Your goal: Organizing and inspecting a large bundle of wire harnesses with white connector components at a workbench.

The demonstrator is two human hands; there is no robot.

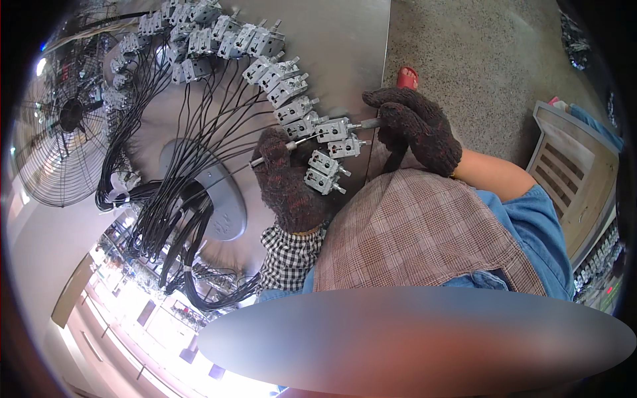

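My left hand, in a dark brown knitted glove, is closed on a thin metal-ended cable that points at a small silvery metal block. On the block's other side, my right hand, gloved alike, is closed on a short grey cylindrical piece in line with the block's stud. The glove hides the rest of that piece. More metal blocks lie just right of my left hand. Further blocks curve away to the far left in a row, with black cables running from them.
A grey oval base sits among the cables on the metal table. At far left stands a wire-caged fan. The table's right edge borders the speckled floor. A wooden slatted chair is to my right.
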